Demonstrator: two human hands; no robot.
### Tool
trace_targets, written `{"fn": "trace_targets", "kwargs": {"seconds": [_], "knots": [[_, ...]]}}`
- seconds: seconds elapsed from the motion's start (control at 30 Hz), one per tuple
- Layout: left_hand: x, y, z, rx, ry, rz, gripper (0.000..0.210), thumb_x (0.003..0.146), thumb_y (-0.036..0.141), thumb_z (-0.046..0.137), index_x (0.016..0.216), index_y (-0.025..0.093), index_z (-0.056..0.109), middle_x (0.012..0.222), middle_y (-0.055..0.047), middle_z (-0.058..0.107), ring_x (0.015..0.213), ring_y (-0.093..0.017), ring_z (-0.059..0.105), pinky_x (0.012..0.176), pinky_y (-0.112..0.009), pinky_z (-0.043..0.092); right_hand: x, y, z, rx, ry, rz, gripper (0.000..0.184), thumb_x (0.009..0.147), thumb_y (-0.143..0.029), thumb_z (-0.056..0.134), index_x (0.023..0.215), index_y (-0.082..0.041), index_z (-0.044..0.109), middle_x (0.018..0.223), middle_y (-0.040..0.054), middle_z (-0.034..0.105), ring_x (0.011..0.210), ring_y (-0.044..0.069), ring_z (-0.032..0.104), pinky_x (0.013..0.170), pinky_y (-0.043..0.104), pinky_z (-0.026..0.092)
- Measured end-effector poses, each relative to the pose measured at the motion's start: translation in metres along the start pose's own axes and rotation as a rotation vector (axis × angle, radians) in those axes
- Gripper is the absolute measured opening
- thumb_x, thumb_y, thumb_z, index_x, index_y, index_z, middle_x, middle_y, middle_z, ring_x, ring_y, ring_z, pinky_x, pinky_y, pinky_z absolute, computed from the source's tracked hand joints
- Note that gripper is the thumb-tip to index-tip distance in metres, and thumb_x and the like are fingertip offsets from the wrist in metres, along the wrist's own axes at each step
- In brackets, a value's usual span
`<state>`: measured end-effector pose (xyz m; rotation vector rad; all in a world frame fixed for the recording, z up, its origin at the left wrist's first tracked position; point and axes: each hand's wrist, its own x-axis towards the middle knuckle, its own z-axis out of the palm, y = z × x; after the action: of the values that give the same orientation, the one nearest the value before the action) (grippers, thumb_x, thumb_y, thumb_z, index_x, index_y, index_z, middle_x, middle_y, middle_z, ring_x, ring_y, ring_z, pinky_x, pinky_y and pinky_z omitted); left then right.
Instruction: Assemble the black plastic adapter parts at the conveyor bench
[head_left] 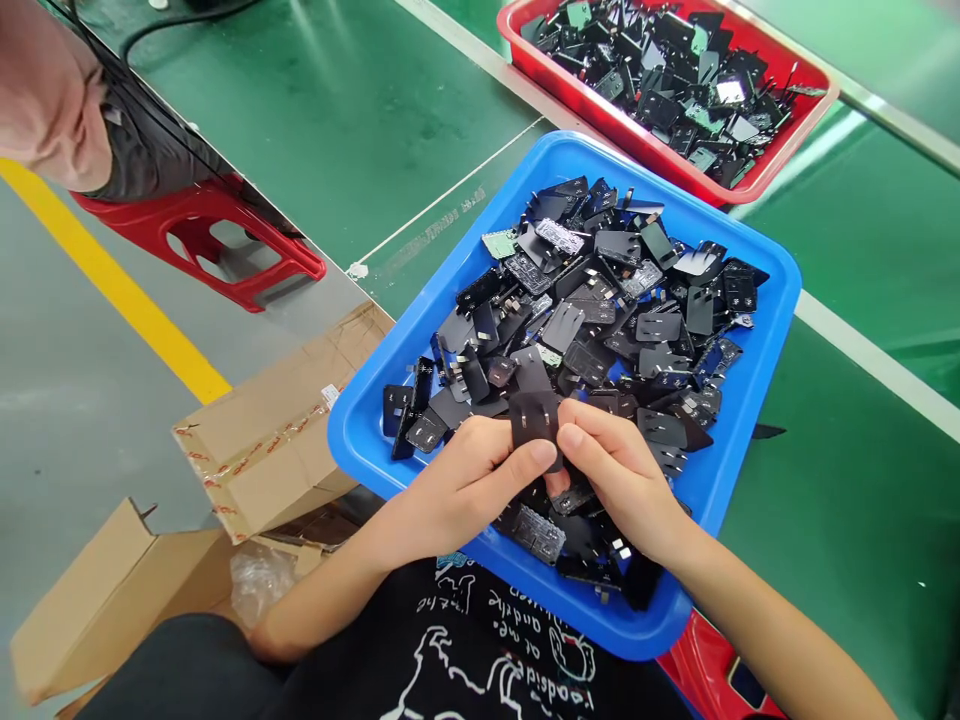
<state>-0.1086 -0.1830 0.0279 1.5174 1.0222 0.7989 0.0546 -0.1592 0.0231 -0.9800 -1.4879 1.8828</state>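
Above the near part of a blue tray (757, 400), both my hands hold one flat black piece with small slots (534, 415). My left hand (469, 480) is closed on its left side, the thumb lying across its lower face. With thumb and fingers pinched, my right hand (619, 460) grips the right edge. Fingertips and my palms hide part of the piece. Under and around my hands the tray is heaped with similar black pieces and small circuit boards (589, 360), some with a shiny or green face.
A red tray (814, 120) of similar parts stands behind the blue one on the green table (420, 150). Cardboard boxes (277, 430) lie at the left below the table. Beyond them is a red stool (247, 265) with a person (52, 100) on it. Black cables (135, 40) hang nearby.
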Motion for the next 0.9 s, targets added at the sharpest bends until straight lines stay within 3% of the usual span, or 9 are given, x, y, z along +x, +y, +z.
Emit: {"fn": "trace_targets", "kwargs": {"seconds": [0.23, 0.47, 0.63, 0.77, 0.9], "knots": [[-0.0007, -0.0069, -0.0027, -0.004, -0.038, 0.018, 0.035, 0.089, 0.025, 0.029, 0.066, 0.015, 0.054, 0.061, 0.001, 0.052, 0.059, -0.011, 0.049, 0.058, -0.023, 0.041, 0.0003, 0.0009, -0.0005, 0.039, 0.024, 0.035, 0.032, 0.088, -0.04, 0.048, 0.065, -0.019, 0.047, 0.058, -0.0026, 0.052, 0.057, 0.011, 0.048, 0.054, 0.023, 0.036], [0.001, -0.004, -0.0033, 0.063, 0.008, 0.058, 0.033, 0.088, 0.018, 0.032, 0.063, 0.015, 0.053, 0.056, 0.002, 0.049, 0.054, -0.009, 0.045, 0.057, -0.022, 0.039, 0.0018, 0.0001, 0.0015, 0.072, 0.02, 0.042, 0.031, 0.09, -0.037, 0.046, 0.066, -0.018, 0.049, 0.059, -0.0029, 0.05, 0.058, 0.01, 0.047, 0.056, 0.023, 0.037], [0.0009, 0.001, -0.0017, 0.047, 0.014, 0.013, 0.032, 0.09, 0.018, 0.034, 0.061, 0.015, 0.048, 0.06, 0.003, 0.05, 0.058, -0.008, 0.045, 0.061, -0.02, 0.039, 0.0019, 0.0026, 0.0026, 0.208, 0.096, 0.05, 0.023, 0.088, -0.034, 0.052, 0.071, -0.018, 0.047, 0.061, -0.0049, 0.048, 0.057, 0.007, 0.049, 0.054, 0.02, 0.038], [0.0003, 0.0002, 0.0011, 0.052, -0.017, -0.001, 0.029, 0.093, 0.02, 0.034, 0.071, 0.015, 0.053, 0.062, 0.004, 0.049, 0.057, -0.007, 0.042, 0.058, -0.02, 0.036, 0.0029, 0.0029, 0.0024, 0.268, 0.128, 0.029, 0.021, 0.088, -0.031, 0.052, 0.071, -0.018, 0.048, 0.062, -0.0052, 0.048, 0.055, 0.006, 0.048, 0.052, 0.018, 0.039], [-0.0002, -0.0046, 0.0026, 0.106, 0.048, 0.021, 0.031, 0.093, 0.026, 0.034, 0.069, 0.015, 0.049, 0.063, 0.003, 0.048, 0.055, -0.006, 0.04, 0.054, -0.02, 0.033, 0.0027, 0.0032, 0.0042, 0.253, 0.197, -0.026, 0.015, 0.087, -0.031, 0.053, 0.078, -0.02, 0.052, 0.064, -0.0042, 0.052, 0.058, 0.008, 0.051, 0.054, 0.02, 0.042]]}}
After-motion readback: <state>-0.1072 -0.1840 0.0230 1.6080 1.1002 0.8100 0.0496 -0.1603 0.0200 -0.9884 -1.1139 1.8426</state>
